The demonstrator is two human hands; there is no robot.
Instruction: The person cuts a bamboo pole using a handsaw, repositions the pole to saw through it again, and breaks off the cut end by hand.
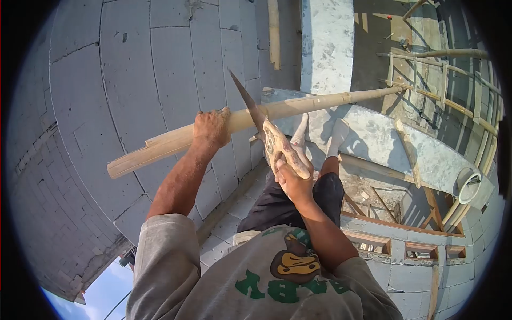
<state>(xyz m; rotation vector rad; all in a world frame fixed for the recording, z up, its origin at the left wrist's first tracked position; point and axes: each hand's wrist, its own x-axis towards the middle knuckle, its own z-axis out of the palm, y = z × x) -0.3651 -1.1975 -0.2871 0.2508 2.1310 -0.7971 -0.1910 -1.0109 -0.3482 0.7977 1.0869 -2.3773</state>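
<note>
The long tan bamboo pole (330,100) spans the person's front, crossed by a wooden-handled metal handsaw (271,134). Left grip (212,128) is clasped over the pole; right grip (293,181) is wrapped around the saw's handle. Recommended: steady pole, square strokes, left fingers clear of the teeth.

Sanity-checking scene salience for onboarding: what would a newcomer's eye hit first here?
Likely the saw at centre, gripped in the right hand, its blade crossing the long bamboo pole that slants across the view. Next, the left hand grasping that pole left of the blade. Then the shirt with green lettering at bottom centre, and the white bucket near the right edge.
</note>
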